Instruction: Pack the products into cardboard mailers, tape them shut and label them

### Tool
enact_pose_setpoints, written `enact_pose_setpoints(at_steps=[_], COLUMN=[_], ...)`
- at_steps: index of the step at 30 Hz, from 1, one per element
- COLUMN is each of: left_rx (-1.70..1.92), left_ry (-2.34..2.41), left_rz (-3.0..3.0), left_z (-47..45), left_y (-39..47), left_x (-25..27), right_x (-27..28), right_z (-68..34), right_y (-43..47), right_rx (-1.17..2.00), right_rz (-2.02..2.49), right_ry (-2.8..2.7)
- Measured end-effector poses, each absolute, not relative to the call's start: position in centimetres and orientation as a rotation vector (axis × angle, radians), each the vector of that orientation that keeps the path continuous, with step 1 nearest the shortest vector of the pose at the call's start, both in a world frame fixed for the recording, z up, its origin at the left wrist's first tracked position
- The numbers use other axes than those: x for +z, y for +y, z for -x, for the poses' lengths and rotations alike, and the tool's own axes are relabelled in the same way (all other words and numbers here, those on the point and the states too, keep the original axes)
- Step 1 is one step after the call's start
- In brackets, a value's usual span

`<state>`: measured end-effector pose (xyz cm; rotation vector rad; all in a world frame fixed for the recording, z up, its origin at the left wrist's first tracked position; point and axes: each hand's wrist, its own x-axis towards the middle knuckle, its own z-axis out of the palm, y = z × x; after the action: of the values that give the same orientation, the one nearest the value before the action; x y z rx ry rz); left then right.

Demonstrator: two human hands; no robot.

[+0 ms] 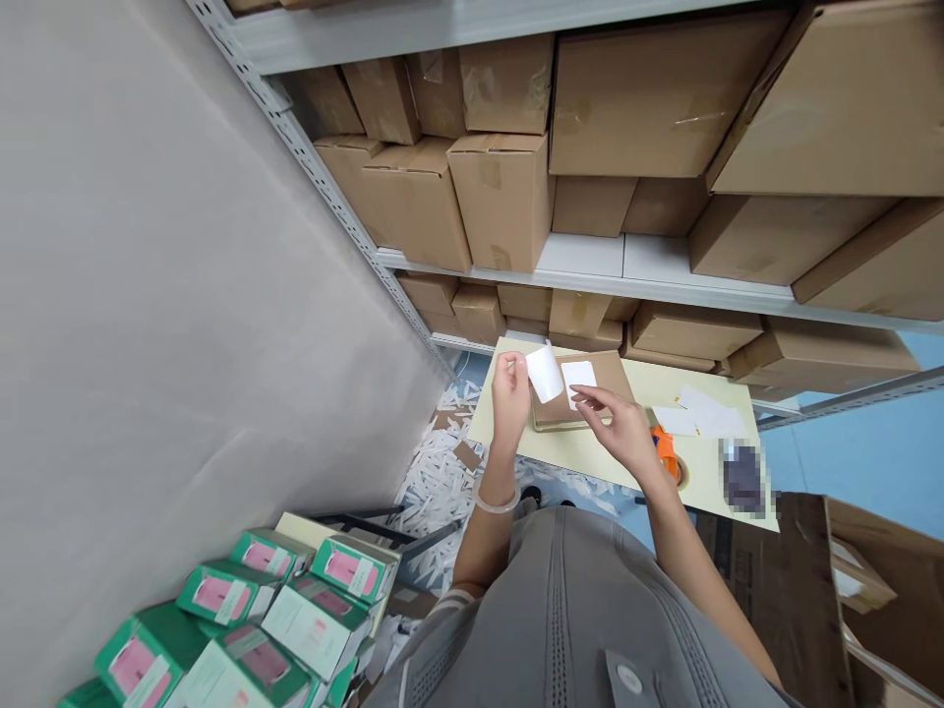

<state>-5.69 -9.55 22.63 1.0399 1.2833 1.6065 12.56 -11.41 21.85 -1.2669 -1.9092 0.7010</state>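
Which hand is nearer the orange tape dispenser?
Right. The right hand is beside the dispenser; the left hand is farther, by the left edge of the brown box.

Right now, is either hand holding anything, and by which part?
Left hand pinches a curled white paper by its left edge as seen here. Right hand shows no visible grip; it is at the white label on the cardboard box.

Stockroom, shelves (590,255) stacked with cartons (498,202)
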Motion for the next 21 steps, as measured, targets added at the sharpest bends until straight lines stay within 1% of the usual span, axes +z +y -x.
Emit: enact_pose_setpoints(at_steps=[4,8,17,21], left_rx=[1.412,1.288,0.976,0.995], left_ry=[1.226,1.120,1.023,0.967], left_rz=[-1.263,-1.440,-1.748,-1.759], left_z=[3.2,1.6,0.9,1.2], left_y=[-10.0,-10.1,-10.3,-9.4], left_x=[23.1,23.5,23.4,22.5], right_x=[22.8,22.1,21.3,20.4], right_z=[-12.3,-12.8,-14.6,-15.9], right_y=[-11.7,-11.4,-10.5,-9.9], right_rx=[0.717,0.741,0.553,0.568], right_rz=[1.215,1.235,1.258,1.336], right_ry=[-1.794,-1.680,-1.608,-1.516])
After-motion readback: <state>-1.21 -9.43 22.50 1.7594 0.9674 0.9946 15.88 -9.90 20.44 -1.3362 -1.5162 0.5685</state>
